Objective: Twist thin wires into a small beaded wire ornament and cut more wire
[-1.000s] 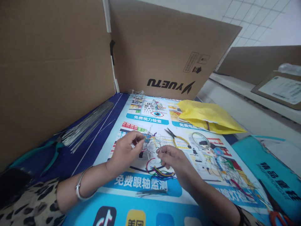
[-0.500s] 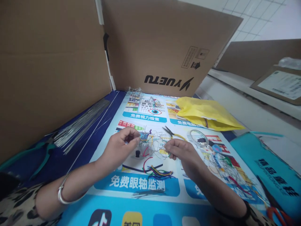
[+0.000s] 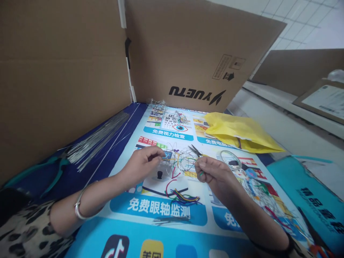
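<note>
My left hand (image 3: 145,163) hovers over the printed mat, thumb and forefinger pinched together; whatever is between them is too fine to make out. Opposite it, my right hand (image 3: 213,171) is also closed in a pinch, and a speck of green shows at its fingers. A tangle of thin wire pieces (image 3: 185,157) with coloured bits lies behind and between the hands. Small pliers (image 3: 195,150) lie just beyond my right fingers, their handles mostly hidden by the hand. Nearer to me are coloured cords (image 3: 185,196) and a few short cut wires (image 3: 172,219).
At left lie a bundle of straight wires (image 3: 99,138) and teal-handled pliers (image 3: 57,173). On the right are a wire coil (image 3: 230,160), a second wire tangle (image 3: 260,190), a yellow bag (image 3: 242,132) and a teal bag (image 3: 303,186). Cardboard (image 3: 188,46) walls the back and left.
My right hand has shifted slightly right and turned, while my left stays pinched at nearly the same place. The view has swung a little, so the surroundings sit slightly further right.
</note>
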Demonstrator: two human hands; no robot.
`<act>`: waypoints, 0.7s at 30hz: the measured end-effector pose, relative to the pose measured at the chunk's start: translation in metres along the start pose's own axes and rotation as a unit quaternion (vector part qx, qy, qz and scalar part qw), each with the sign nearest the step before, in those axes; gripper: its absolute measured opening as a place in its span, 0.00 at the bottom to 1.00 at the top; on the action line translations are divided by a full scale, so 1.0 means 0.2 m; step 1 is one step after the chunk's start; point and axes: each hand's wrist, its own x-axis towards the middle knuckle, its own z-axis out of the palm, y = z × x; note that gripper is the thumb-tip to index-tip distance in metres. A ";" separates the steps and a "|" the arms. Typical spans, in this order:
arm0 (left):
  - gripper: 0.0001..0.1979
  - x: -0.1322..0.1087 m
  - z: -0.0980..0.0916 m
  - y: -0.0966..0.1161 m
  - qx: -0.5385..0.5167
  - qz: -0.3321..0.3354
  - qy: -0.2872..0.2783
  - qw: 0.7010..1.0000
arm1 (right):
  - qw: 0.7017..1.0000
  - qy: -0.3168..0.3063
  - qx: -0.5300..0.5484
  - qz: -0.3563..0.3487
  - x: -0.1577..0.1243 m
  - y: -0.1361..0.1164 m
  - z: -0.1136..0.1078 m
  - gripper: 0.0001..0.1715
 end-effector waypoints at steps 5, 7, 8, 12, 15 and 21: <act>0.12 0.00 0.01 0.00 -0.046 -0.075 -0.065 0.994 | 0.998 -0.010 0.059 0.028 0.00 0.01 0.00 0.11; 0.12 -0.01 0.02 0.01 -0.091 -0.136 -0.111 0.980 | 0.998 -0.007 0.063 0.030 0.00 0.02 0.00 0.10; 0.12 -0.01 0.02 0.01 -0.111 -0.163 -0.136 0.971 | 0.998 -0.005 0.063 0.030 0.00 0.02 0.01 0.10; 0.12 -0.01 0.01 0.04 -0.178 -0.238 -0.208 0.932 | 0.998 -0.012 0.056 0.028 0.01 0.03 0.01 0.10; 0.14 -0.02 0.01 0.07 -0.241 -0.270 -0.239 0.901 | 0.998 -0.014 0.049 0.026 0.01 0.03 0.02 0.11; 0.18 -0.06 0.03 0.08 -0.382 -0.300 -0.230 0.843 | 0.998 -0.028 0.058 0.012 0.00 0.05 0.03 0.10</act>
